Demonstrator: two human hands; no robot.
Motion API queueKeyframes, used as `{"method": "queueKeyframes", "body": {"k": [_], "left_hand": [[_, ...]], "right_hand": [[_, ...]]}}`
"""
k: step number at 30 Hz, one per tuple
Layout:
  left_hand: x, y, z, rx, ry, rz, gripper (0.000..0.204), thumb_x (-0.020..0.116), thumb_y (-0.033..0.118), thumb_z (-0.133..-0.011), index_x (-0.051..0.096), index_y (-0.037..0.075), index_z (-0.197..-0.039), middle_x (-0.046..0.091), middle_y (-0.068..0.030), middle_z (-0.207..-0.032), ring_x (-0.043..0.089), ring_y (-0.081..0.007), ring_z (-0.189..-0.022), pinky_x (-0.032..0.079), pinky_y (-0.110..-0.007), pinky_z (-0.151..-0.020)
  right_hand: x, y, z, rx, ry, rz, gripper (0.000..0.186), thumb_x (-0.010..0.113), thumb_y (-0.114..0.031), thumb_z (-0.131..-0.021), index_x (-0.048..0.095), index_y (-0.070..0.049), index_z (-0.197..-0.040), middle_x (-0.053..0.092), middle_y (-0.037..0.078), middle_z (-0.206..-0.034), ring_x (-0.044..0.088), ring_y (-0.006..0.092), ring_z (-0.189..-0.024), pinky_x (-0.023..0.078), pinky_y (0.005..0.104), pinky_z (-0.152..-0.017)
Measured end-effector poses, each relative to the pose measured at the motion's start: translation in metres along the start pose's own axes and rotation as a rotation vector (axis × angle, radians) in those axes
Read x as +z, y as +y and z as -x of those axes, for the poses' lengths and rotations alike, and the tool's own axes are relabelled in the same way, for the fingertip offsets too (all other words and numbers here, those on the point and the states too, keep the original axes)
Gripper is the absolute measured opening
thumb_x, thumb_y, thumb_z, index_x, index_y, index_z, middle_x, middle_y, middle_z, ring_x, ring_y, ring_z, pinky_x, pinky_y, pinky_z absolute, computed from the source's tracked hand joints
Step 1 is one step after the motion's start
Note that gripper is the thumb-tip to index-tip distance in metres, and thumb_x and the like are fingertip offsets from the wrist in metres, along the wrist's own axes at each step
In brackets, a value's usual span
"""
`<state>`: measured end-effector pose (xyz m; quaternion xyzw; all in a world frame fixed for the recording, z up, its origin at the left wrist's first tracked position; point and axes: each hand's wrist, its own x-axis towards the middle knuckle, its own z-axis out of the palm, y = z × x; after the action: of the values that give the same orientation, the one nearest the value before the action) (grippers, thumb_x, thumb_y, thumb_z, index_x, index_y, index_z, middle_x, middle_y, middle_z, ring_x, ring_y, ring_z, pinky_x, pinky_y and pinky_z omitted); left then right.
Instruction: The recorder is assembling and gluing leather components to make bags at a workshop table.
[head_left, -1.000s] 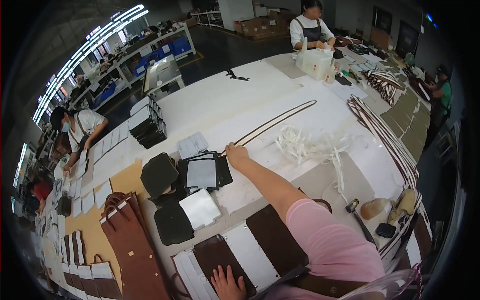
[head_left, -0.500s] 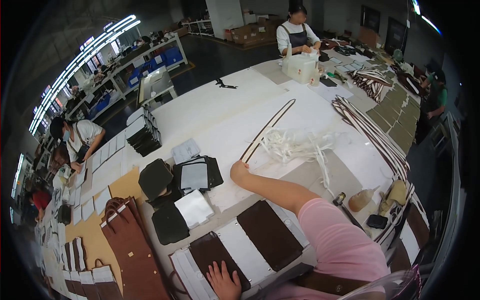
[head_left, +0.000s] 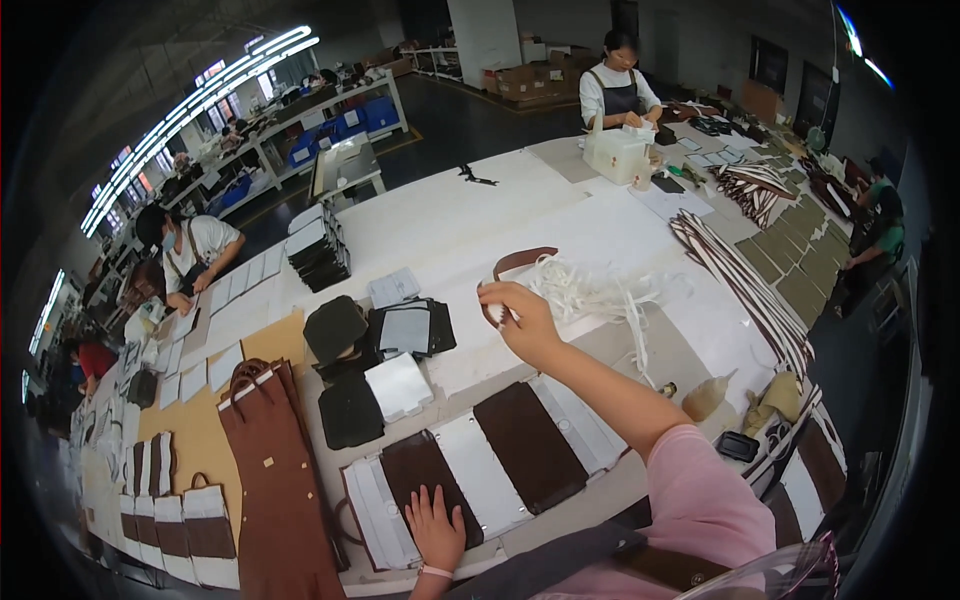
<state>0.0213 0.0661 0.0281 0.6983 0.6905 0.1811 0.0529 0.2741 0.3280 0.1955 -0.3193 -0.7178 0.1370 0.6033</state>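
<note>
Brown strap (head_left: pixel 522 260) gripped by the right hand (head_left: pixel 522 318)
Left hand (head_left: pixel 437 522) is laid flat on a brown panel (head_left: pixel 415 470); white cords (head_left: pixel 590 290) are heaped beside the strap.

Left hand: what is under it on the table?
The left hand lies flat on a dark brown panel with white panels alongside. What lies beneath the brown panel is covered.

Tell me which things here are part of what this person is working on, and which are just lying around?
In hand:
right hand lifting a brown strap
left hand pressing a brown-and-white panel

Lying about:
white cord tangle
black pieces
squeeze bottle
</note>
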Motion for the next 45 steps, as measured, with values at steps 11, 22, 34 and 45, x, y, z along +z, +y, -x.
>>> {"method": "queueKeyframes", "body": {"k": [11, 22, 34, 45], "left_hand": [[0.002, -0.002, -0.003, 0.020, -0.004, -0.009, 0.051, 0.057, 0.027, -0.095, 0.050, 0.004, -0.140, 0.045, -0.0226, -0.147, 0.035, -0.0406, -0.141, 0.021, -0.053, -0.119], [0.008, -0.008, 0.007, 0.057, 0.083, 0.011, 0.043, 0.057, 0.022, -0.096, 0.055, 0.003, -0.134, 0.049, -0.0220, -0.144, 0.041, -0.0392, -0.137, 0.026, -0.051, -0.118], [0.007, -0.009, 0.010, 0.076, 0.101, 0.006, 0.041, 0.059, 0.019, -0.094, 0.058, 0.003, -0.132, 0.052, -0.0207, -0.141, 0.044, -0.0380, -0.135, 0.029, -0.050, -0.117], [0.007, -0.008, 0.007, 0.086, 0.109, 0.011, 0.041, 0.058, 0.018, -0.094, 0.057, 0.003, -0.132, 0.052, -0.0204, -0.140, 0.044, -0.0386, -0.134, 0.030, -0.051, -0.116]], "right_hand": [[-0.050, -0.116, 0.234, 0.541, 0.265, -0.209, 0.038, 0.044, 0.023, -0.084, 0.054, 0.001, -0.113, 0.057, 0.022, -0.132, 0.056, 0.0258, -0.126, 0.044, 0.0363, -0.107], [-0.071, -0.145, 0.243, 0.371, 0.065, 0.052, 0.030, 0.051, 0.021, -0.080, 0.064, -0.003, -0.091, 0.051, 0.015, -0.123, 0.062, 0.0195, -0.093, 0.048, 0.0274, -0.074], [-0.065, -0.150, 0.305, 1.148, 0.296, -0.498, 0.034, 0.040, 0.013, -0.094, 0.055, -0.005, -0.118, 0.058, 0.012, -0.120, 0.066, 0.0249, -0.100, 0.052, 0.0353, -0.088], [-0.094, -0.114, 0.314, 1.408, 0.448, -1.051, 0.048, 0.037, -0.040, -0.106, 0.056, 0.002, -0.119, 0.065, 0.021, -0.114, 0.067, 0.0340, -0.103, 0.056, 0.0406, -0.087]]}}
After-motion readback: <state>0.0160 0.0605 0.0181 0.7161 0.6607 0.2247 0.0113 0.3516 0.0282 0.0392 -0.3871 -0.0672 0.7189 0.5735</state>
